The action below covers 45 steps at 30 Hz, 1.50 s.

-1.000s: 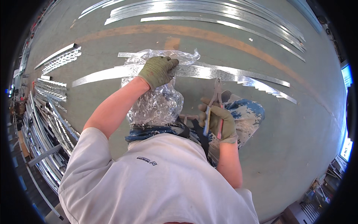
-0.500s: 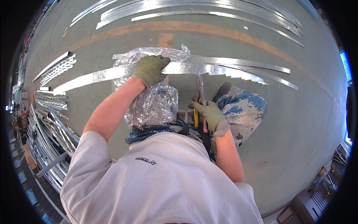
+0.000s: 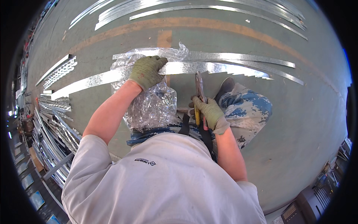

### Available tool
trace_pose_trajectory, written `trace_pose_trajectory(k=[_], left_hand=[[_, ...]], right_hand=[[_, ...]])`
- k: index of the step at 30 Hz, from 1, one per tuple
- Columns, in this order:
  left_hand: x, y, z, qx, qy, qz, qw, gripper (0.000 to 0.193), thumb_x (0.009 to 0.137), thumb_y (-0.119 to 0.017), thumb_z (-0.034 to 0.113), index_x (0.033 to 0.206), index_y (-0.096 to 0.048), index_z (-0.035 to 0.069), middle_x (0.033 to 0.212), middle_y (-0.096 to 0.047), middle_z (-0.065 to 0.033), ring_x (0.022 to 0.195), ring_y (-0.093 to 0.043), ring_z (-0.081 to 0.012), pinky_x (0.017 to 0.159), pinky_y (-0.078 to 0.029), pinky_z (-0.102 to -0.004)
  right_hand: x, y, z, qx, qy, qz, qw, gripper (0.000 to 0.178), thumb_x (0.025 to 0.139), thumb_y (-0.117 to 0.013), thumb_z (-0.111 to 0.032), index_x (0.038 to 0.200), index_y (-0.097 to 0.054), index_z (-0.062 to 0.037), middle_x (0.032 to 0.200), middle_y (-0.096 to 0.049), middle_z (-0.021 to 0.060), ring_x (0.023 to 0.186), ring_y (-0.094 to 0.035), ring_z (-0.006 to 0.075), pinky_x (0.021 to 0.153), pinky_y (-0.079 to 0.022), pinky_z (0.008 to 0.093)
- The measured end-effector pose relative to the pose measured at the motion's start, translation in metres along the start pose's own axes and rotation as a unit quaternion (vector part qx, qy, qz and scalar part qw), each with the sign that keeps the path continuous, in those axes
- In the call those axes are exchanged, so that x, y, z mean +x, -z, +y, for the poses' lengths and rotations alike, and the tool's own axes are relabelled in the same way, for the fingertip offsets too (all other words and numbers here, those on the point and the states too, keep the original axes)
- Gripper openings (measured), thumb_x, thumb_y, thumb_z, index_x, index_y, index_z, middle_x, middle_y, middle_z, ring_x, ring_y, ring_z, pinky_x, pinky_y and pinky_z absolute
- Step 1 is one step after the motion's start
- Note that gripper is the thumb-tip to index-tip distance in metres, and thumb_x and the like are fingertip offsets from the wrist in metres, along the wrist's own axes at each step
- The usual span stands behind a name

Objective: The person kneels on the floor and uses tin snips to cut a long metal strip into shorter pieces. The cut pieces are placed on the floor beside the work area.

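My left hand [image 3: 148, 71], in a green work glove, is closed around a shiny galvanized metal strip [image 3: 91, 81] that runs across in front of me. Toward its right end the strip's near edge has a row of saw-like notches. In my gloved right hand [image 3: 209, 112] is a pair of tin snips [image 3: 200, 91] with one yellow and one red handle. Their jaws point away from me and meet the strip's near edge, just left of the notches. Crumpled clear plastic film [image 3: 151, 106] lies over my left leg and under the strip.
Two more metal strips [image 3: 257, 58] lie just beyond the held one. Long strips [image 3: 209, 6] are laid out past the orange floor line [image 3: 194, 23]. Notched pieces [image 3: 59, 72] and a heap of metal profiles [image 3: 52, 145] lie at left. A dark machine [image 3: 309, 209] stands at lower right.
The snips have shifted slightly forward, so their jaws now overlap the strip's near edge. My left hand keeps its hold on the strip. The whole view has shifted a little.
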<state>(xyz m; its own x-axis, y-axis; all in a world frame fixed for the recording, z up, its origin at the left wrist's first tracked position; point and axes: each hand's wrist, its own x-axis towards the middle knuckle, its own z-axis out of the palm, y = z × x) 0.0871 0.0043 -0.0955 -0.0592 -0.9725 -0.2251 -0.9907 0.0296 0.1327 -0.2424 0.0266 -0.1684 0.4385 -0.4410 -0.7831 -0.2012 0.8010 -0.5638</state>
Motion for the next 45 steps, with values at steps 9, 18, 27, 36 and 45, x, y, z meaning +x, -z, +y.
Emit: trace_pose_trajectory(k=[9,18,27,36,45], left_hand=[[0.003,-0.002,0.001,-0.017,0.016,0.016,1.000,0.052,0.087,-0.085,0.025,0.138,-0.081,0.014,0.121,-0.081,-0.0137,0.115,-0.077,-0.0385,0.099,-0.062,-0.0518],[0.003,0.001,0.004,-0.018,0.029,-0.004,0.999,0.052,0.088,-0.085,0.025,0.138,-0.079,0.016,0.121,-0.081,-0.0135,0.114,-0.077,-0.0388,0.098,-0.062,-0.0526],[0.004,-0.002,0.002,-0.044,0.042,-0.003,0.998,0.049,0.089,-0.086,0.026,0.137,-0.080,0.016,0.120,-0.082,-0.0130,0.111,-0.078,-0.0393,0.097,-0.063,-0.0521],[0.007,0.000,0.006,0.007,0.008,-0.006,1.000,0.053,0.090,-0.083,0.027,0.142,-0.077,0.017,0.124,-0.080,-0.0148,0.115,-0.077,-0.0397,0.099,-0.062,-0.0535],[-0.003,0.001,0.008,0.059,-0.030,0.016,0.998,0.065,0.096,-0.083,0.032,0.156,-0.067,0.014,0.136,-0.077,-0.0151,0.126,-0.073,-0.0384,0.107,-0.059,-0.0524]], right_hand=[[0.001,-0.012,0.000,0.004,0.000,0.043,0.999,0.035,0.113,-0.080,-0.037,0.122,-0.079,-0.0037,0.092,-0.081,0.0095,0.076,-0.078,0.0211,0.067,-0.062,0.0369],[-0.011,0.003,-0.007,0.245,-0.062,-0.146,0.956,0.036,0.114,-0.074,-0.037,0.130,-0.077,-0.0046,0.098,-0.081,0.0110,0.072,-0.076,0.0243,0.063,-0.060,0.0427],[-0.016,0.003,0.001,0.449,-0.028,-0.380,0.809,0.043,0.117,-0.065,-0.039,0.144,-0.070,-0.0062,0.107,-0.081,0.0110,0.083,-0.077,0.0267,0.073,-0.061,0.0450],[-0.022,-0.011,-0.011,0.383,-0.017,-0.262,0.886,0.049,0.116,-0.066,-0.039,0.151,-0.069,-0.0040,0.117,-0.084,0.0155,0.094,-0.082,0.0284,0.081,-0.067,0.0483],[-0.022,-0.002,-0.011,0.360,0.023,-0.257,0.896,0.053,0.117,-0.065,-0.040,0.152,-0.068,-0.0014,0.109,-0.082,0.0120,0.082,-0.079,0.0254,0.073,-0.064,0.0450]])
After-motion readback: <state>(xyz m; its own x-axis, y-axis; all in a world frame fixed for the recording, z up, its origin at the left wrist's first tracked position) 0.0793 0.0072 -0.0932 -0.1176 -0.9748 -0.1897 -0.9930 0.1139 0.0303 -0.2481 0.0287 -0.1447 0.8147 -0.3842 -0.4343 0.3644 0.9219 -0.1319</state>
